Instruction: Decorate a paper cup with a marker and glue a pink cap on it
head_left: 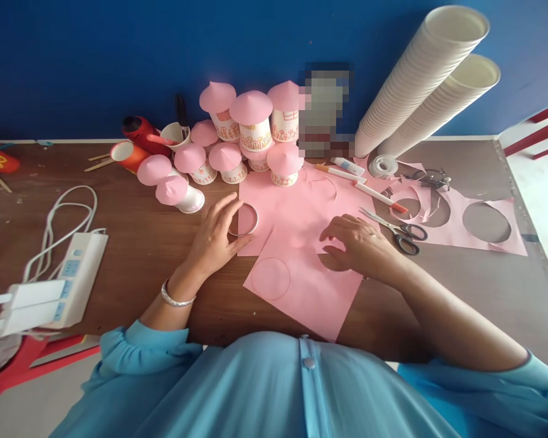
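My left hand [217, 234] lies on the brown table with its fingers and thumb closed round the rim of a thin ring [251, 217]. The ring rests on the edge of a pink paper pile [292, 207]. My right hand [358, 243] has curled fingers, their tips pressing on the upper edge of a loose pink sheet [310, 292]. A circle is drawn on that sheet, between my two hands. Whether anything small sits under the right fingers is hidden.
Scissors [399, 231] and pens [381, 198] lie right of my right hand, beside pink paper with cut-out holes [486, 222] and a tape roll [383, 165]. Several pink-capped paper cups [251, 131] stand behind. Two stacks of white cups [420, 79] lean on the blue wall. A power strip [75, 277] lies left.
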Demonstrator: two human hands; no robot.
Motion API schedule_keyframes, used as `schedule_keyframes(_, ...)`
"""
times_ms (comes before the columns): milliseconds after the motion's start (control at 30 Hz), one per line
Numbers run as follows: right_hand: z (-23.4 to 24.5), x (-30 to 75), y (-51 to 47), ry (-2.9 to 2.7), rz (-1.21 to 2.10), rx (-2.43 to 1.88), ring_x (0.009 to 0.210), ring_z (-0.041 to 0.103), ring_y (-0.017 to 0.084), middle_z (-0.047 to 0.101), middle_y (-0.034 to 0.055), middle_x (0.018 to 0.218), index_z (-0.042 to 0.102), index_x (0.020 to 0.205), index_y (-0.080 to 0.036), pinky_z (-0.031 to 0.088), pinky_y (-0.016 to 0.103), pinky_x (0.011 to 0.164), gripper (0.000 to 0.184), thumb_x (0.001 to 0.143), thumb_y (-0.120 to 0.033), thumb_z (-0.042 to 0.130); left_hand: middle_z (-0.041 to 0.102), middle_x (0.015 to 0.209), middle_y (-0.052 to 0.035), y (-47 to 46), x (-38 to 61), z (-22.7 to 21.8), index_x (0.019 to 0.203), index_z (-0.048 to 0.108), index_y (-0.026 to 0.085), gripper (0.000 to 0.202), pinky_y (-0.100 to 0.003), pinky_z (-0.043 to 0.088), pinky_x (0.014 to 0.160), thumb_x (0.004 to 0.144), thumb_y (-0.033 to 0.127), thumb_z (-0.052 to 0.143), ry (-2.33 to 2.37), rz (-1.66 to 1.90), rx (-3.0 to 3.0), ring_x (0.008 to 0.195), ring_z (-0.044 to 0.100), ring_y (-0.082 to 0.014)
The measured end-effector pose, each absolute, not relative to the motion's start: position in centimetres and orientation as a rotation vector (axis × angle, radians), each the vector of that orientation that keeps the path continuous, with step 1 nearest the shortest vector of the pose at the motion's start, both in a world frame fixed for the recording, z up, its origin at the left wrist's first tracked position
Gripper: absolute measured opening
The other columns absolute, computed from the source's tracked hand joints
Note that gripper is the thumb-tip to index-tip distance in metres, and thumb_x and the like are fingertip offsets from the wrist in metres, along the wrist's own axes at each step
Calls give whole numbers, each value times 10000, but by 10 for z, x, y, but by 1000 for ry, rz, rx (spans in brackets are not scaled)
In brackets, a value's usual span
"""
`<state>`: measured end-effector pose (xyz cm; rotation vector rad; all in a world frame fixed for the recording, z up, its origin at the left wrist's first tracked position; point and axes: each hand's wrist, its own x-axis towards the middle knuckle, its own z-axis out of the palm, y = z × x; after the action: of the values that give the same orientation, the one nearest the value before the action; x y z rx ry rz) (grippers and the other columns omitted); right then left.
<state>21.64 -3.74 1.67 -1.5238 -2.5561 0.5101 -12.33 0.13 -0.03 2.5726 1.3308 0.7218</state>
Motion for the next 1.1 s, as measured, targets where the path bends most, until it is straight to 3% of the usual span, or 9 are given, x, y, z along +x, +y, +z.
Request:
schedule_keyframes(200, 10, 202, -55, -2515, 416, -1596, 912, 628, 259, 708, 104, 966, 693, 1012, -156, 435, 350, 779, 211, 913, -341, 713, 659, 1336, -152, -15, -101, 21, 1396, 533, 210, 506, -458, 529, 1066, 936, 335, 701, 1229, 841, 2533, 1256, 637, -298)
schedule_keyframes(333, 6, 190, -67, -2554, 516, -1535, 835, 621, 221, 695, 65, 880, 674, 877, -180, 417, 326, 749, 35, 869, -181, 708, 714, 1158, -94, -29, -97, 19, 1328, 571, 224, 395, -387, 590, 911, 953, 294, 671, 1207, 739, 2423, 992, 712, -221)
schedule_keyframes(400, 6, 189, -69, -2529, 597, -1489, 802, 617, 196, 685, 42, 843, 652, 826, -191, 422, 309, 745, 95, 866, -105, 654, 715, 1111, -83, -35, -97, 15, 1318, 572, 217, 389, -376, 592, 897, 951, 293, 674, 1209, 678, 2357, 964, 707, -209)
schedule_keyframes(533, 10, 188, -69, -2514, 452, -1528, 900, 641, 232, 703, 88, 976, 655, 1001, -168, 440, 327, 756, 104, 897, -171, 667, 711, 1140, -88, -41, -96, 10, 1306, 568, 213, 449, -357, 602, 836, 900, 300, 739, 1270, 538, 2231, 906, 706, -205)
schedule_keyframes(633, 12, 184, -69, -2580, 337, -1610, 941, 637, 275, 683, 133, 1062, 640, 1074, -150, 435, 350, 741, 297, 856, -306, 767, 704, 1171, -101, -41, -91, 9, 1302, 569, 211, 496, -378, 598, 819, 855, 262, 777, 1311, 412, 2235, 891, 706, -222)
schedule_keyframes(800, 9, 182, -70, -2607, 536, -1488, 858, 638, 226, 689, 76, 936, 654, 905, -183, 422, 321, 730, 60, 866, -178, 699, 704, 1163, -117, -38, -84, 12, 1294, 578, 178, 534, -398, 580, 806, 817, 265, 803, 1362, 322, 2158, 859, 692, -226)
schedule_keyframes(967, 25, 182, -67, -2408, 745, -1192, 741, 646, 168, 705, 43, 852, 655, 952, -180, 464, 286, 698, 63, 969, -158, 599, 753, 1061, -75, -32, -81, 25, 1182, 676, 183, 422, -371, 566, 854, 824, 378, 787, 1162, 321, 1898, 898, 698, -231)
schedule_keyframes(1033, 39, 183, -61, -2368, 664, -1090, 807, 682, 187, 726, 64, 898, 664, 1021, -175, 509, 302, 731, 95, 1008, -199, 573, 777, 1020, -65, -28, -82, 31, 1053, 743, 191, 296, -376, 559, 903, 893, 437, 701, 1073, 304, 1789, 958, 707, -253)
schedule_keyframes(1100, 54, 189, -54, -2303, 407, -1049, 1036, 692, 241, 726, 128, 1109, 641, 1197, -162, 551, 364, 869, 220, 1016, -277, 594, 793, 1015, -58, -26, -85, 35, 983, 773, 198, 312, -390, 560, 933, 932, 473, 636, 1069, 327, 1684, 988, 708, -273)
